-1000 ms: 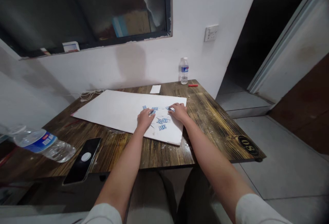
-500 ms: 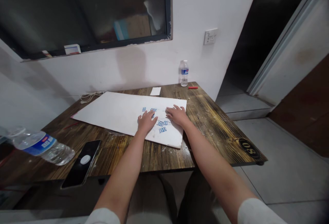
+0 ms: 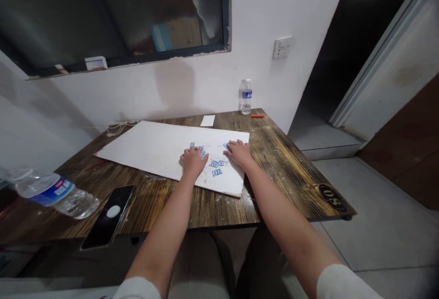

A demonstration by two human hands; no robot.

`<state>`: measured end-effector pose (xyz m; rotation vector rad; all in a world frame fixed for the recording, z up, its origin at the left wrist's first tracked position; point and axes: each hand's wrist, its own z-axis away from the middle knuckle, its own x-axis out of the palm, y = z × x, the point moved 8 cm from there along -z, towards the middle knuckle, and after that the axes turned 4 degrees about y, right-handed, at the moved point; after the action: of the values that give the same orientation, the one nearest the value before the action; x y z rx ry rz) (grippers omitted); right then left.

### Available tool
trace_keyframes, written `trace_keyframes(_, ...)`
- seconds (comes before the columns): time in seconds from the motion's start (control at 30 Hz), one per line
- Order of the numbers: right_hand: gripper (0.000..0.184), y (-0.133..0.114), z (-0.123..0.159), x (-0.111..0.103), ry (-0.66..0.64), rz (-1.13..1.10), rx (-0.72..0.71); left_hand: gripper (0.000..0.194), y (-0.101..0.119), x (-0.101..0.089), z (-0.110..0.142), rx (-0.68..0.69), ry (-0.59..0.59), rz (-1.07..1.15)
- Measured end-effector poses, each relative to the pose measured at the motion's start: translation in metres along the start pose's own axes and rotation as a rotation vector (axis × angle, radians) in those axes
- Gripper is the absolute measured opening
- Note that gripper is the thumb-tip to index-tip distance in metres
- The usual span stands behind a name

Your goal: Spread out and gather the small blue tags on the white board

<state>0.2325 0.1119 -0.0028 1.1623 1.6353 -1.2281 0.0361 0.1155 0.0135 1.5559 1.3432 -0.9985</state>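
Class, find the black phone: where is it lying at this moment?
In the head view, the black phone lies at the near left edge of the wooden table, between the water bottle on its side and the person's left forearm.

left sleeve: short, white, soft plain cloth, cut off by the lower frame edge.
right sleeve: the same white cloth, with a rounded hem.
left forearm: bare, slim, narrowing to the wrist.
right forearm: bare and equally slim.
left hand: bare, five fingers.
right hand: bare, five fingers.
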Motion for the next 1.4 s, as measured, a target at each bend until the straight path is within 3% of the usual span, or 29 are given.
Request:
trace_keyframes(0.27, 0.037, -0.008, 0.002, -0.002, -0.007, -0.040, -0.095, 0.051, -0.004, 0.003, 0.002, -0.055, -0.061, -0.026)
trace_keyframes(0.4, 0.036, -0.004, 0.001, -0.001, -0.026, -0.017, -0.050, 0.061, -0.011, 0.002, 0.004, -0.141, -0.047, -0.052)
trace_keyframes(0.6, 0.038, 0.000, 0.000, 0.002, -0.028, 0.006, -0.002, 0.056, -0.006, 0.004, 0.003, -0.070, -0.062, -0.007)
trace_keyframes(0.93, 0.049, 0.006, 0.001, -0.001, -0.016, -0.008, 0.102, 0.061, -0.013, -0.001, 0.006, -0.163, -0.034, -0.012)
trace_keyframes(1.03, 0.052, 0.009, 0.002, -0.003, 0.000, -0.018, 0.139, 0.063, -0.009, -0.003, 0.005, -0.116, -0.004, -0.017)
trace_keyframes(1.23, 0.060, 0.015, 0.003, -0.004, 0.009, -0.034, 0.199, 0.061, -0.008, 0.003, 0.005, -0.097, -0.102, -0.024)
trace_keyframes(1.4, 0.054, 0.016, 0.003, -0.011, 0.026, -0.056, 0.232, 0.060, -0.010, 0.001, 0.004, -0.113, -0.088, -0.009)
